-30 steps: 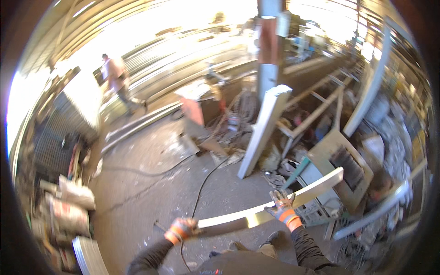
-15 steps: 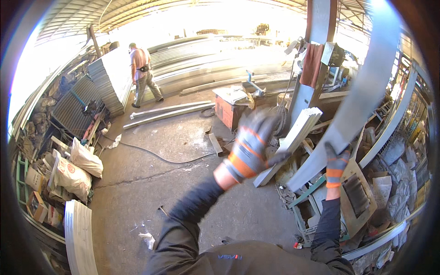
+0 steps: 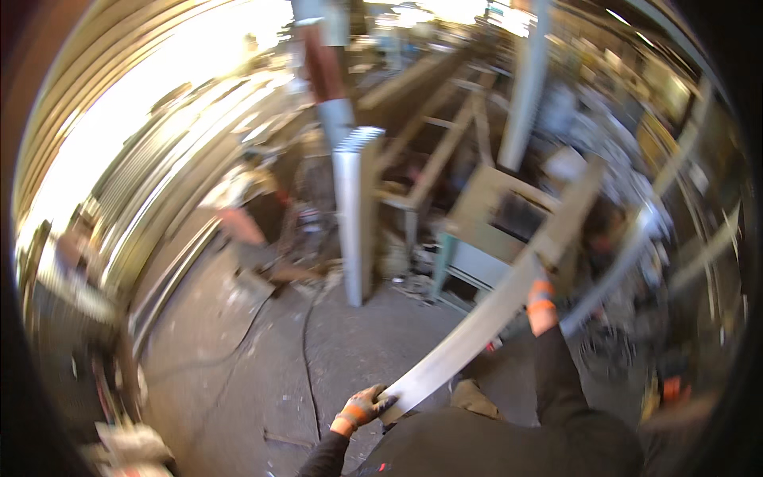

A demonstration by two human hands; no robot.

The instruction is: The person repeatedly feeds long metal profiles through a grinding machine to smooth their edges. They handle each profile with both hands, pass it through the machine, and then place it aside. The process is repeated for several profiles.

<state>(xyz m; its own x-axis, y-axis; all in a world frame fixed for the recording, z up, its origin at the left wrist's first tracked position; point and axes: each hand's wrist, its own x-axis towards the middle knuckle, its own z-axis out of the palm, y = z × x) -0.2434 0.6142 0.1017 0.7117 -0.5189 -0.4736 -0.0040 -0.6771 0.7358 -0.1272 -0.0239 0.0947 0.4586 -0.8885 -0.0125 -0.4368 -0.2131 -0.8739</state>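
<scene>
A long, flat, light-grey metal profile (image 3: 469,338) slants across in front of me, from near my waist up to the far right. My left hand (image 3: 362,409), in a grey and orange work glove, closes round its near end. Farther along, my right hand (image 3: 542,299), gloved alike, grips its right-hand edge; some of those fingers are blurred or hidden. Beyond the profile stands a wooden-topped bench (image 3: 485,215) on a greenish frame, partly covered by it. Left of the bench, a bundle of stacked metal profiles (image 3: 354,215) stands upright on the floor.
A red rag (image 3: 322,67) hangs on the post behind the bundle. Long metal sheets (image 3: 171,151) lie stacked at the left. A dark cable (image 3: 307,362) and a hammer-like tool (image 3: 288,439) lie on the concrete floor. Blurred scrap (image 3: 588,111) crowds the right side.
My view has turned right. The profile has tipped from steeply upright to a lower slant. My left hand, raised and free before, now grips its near end; my right hand stays on it.
</scene>
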